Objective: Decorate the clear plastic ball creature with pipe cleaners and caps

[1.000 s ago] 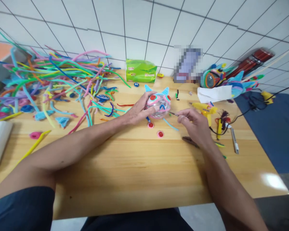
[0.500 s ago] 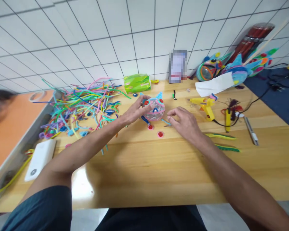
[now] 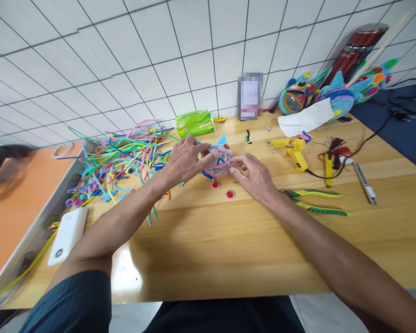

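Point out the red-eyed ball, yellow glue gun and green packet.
Red-eyed ball (image 3: 221,163): head view, middle of its front.
Yellow glue gun (image 3: 292,148): head view, on its body.
Green packet (image 3: 194,124): head view, on its front.

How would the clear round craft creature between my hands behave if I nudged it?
The clear round craft creature may roll, given its roundness. It's probably light for its size: the see-through shell looks hollow. Its striped blue ear likely bends, resembling coiled pipe cleaner.

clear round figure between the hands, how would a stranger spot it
On the wooden table, look between the person's left hand and right hand. The clear round figure there has a pointed blue ear and a blue V on its front; unlike the red discs nearby, it is see-through.
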Available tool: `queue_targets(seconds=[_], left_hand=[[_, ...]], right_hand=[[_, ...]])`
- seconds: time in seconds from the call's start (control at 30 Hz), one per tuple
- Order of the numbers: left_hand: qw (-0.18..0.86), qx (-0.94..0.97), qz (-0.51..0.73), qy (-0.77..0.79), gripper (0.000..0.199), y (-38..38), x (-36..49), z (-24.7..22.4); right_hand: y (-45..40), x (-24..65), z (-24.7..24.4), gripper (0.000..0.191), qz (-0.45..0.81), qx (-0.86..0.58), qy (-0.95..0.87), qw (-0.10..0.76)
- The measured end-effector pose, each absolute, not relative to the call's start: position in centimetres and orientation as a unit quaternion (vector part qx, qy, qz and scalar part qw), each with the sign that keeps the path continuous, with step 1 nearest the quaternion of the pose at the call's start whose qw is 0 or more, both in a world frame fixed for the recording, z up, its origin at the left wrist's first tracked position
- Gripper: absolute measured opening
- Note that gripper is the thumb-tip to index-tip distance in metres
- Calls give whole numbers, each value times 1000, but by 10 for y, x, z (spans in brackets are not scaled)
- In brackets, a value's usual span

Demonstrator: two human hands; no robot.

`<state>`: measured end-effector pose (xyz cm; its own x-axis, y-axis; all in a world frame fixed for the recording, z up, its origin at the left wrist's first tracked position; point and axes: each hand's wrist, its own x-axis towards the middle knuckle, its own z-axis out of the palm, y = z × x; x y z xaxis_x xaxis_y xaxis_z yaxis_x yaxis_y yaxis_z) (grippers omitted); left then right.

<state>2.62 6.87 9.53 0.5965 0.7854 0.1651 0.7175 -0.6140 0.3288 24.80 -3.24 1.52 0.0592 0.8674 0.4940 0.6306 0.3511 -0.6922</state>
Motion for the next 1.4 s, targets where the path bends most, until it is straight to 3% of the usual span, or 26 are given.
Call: queue_targets(seconds=[0.13, 0.4, 0.67, 0.87, 1.03, 1.23, 1.3, 1.4], left_hand=[[83, 900, 181, 387, 56, 76, 29, 106], [269, 889, 121, 350, 56, 90, 42, 116], [258, 905, 132, 310, 50, 90, 48, 107], [250, 905, 152, 309, 46, 92, 47, 100], [253, 898, 161, 321, 45, 91, 47, 97], [295, 890, 156, 310, 43, 94, 41, 97], [292, 894, 161, 300, 45, 95, 39, 95], [283, 897, 169, 295, 48, 98, 38, 92]], right_hand=[[-32, 248, 16, 17, 114, -553, -688, 455], [-34, 247, 16, 17, 94, -545, -705, 444], [-35, 246, 15, 26, 96, -551, -707, 433], [-39, 251, 27, 22, 78, -556, -719, 410], [-56, 290, 66, 7, 36, -649, -701, 294], [-88, 347, 96, 26, 17, -871, -490, 4], [-90, 364, 87, 27, 8, -891, -453, -4], [-80, 384, 65, 32, -25, -881, -469, 50]])
